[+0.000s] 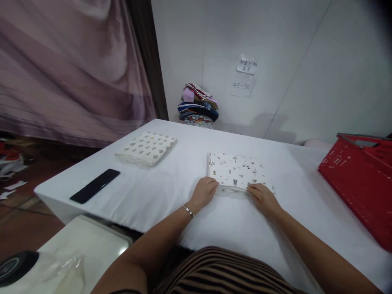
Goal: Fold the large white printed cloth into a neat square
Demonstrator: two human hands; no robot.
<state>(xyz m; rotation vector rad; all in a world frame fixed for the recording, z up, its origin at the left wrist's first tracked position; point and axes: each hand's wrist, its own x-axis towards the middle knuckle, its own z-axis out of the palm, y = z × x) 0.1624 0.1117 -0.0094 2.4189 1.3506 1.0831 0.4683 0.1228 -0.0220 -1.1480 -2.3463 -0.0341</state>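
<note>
A folded white cloth (234, 169) with small scattered dark prints lies on the white-covered table in front of me. My left hand (204, 192) is closed at its near left corner, the fingertips on the fold. Along the same near edge, further right, my right hand (263, 197) grips the layers between thumb and fingers. The undersides of both hands are hidden. Another folded cloth (147, 148), off-white with rows of grey leaf-like prints, rests to the left, apart from my hands.
A black flat slab (95, 186) lies near the table's left edge. On the right stands a red plastic basket (361, 183). Behind the table's far edge is a stack of folded fabrics (199, 107) against the wall. A white surface (88, 241) sits lower left.
</note>
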